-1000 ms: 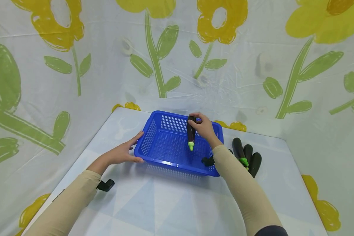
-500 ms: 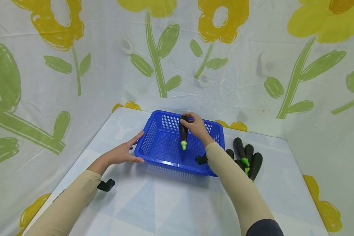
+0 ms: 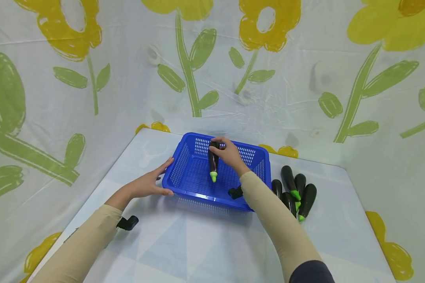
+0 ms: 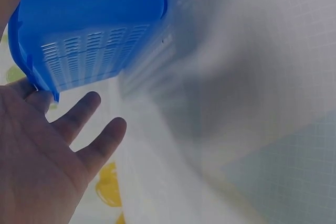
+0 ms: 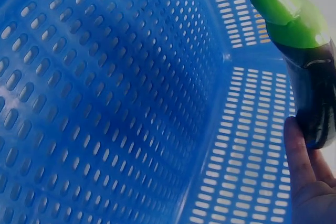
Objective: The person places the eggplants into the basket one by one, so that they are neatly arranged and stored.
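The blue plastic basket (image 3: pixel 198 196) with slotted walls stands on the table. My left hand (image 3: pixel 146 184) holds it at the left end, index finger at the side rim and thumb near the front corner. In the left wrist view, two fingers (image 4: pixel 102 140) of that hand stretch out free below the basket. My right hand (image 3: pixel 230 155) grips a dark eggplant (image 3: pixel 213 159) by its blunt end, over the inside of the basket. Its bright green cap (image 5: pixel 299 17) points toward the front. The basket floor (image 5: pixel 105 93) shows bare in the right wrist view.
Several more dark eggplants (image 3: pixel 288 181) lie bunched right of the basket, partly behind the right sleeve (image 3: pixel 269 208). Black wrist camera parts (image 3: pixel 128 223) stick out at both wrists. A flower-printed sheet (image 3: pixel 255 106) surrounds the table on the sides and back.
My right hand has carried the eggplant leftward over the basket. The sleeve's shift uncovers more of the eggplants on the right. My left hand has stayed at the rim.
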Available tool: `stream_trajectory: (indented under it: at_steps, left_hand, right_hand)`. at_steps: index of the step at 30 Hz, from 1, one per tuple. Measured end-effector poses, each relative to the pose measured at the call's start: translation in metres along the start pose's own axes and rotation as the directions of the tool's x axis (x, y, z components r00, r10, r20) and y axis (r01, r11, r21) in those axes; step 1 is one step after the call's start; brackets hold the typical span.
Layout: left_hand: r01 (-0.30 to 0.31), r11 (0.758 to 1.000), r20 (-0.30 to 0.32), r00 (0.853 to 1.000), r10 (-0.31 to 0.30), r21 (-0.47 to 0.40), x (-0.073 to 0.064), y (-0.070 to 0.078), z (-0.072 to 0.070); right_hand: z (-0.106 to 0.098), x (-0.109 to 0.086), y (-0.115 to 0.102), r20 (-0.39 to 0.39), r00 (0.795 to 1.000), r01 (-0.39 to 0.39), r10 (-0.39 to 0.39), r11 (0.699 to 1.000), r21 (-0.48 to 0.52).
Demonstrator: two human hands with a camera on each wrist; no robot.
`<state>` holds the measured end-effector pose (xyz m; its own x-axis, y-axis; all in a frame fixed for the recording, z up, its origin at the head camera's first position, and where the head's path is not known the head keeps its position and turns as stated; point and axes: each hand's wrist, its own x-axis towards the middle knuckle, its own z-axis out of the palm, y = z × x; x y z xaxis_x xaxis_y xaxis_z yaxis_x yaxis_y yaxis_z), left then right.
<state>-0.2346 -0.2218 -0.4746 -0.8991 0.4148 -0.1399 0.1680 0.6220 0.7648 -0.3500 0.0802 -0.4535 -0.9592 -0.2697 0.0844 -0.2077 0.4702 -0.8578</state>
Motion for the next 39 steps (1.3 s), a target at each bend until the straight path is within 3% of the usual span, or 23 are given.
stream_trajectory:
  at_steps: [19, 39]
  left_hand:
    - [-0.005, 1.000, 0.007, 1.000, 0.005, 0.014, -0.003, 0.000, 0.000]
    - [-0.028, 1.000, 0.012, 1.000, 0.028, 0.007, -0.002, 0.002, -0.002]
  right_hand:
    - [0.028, 0.014, -0.009, 0.061, 0.998, 0.014, -0.011, 0.999, -0.046]
    - [0.057, 0.025, -0.001, 0.060, 0.997, -0.048, 0.055, 0.993, -0.103]
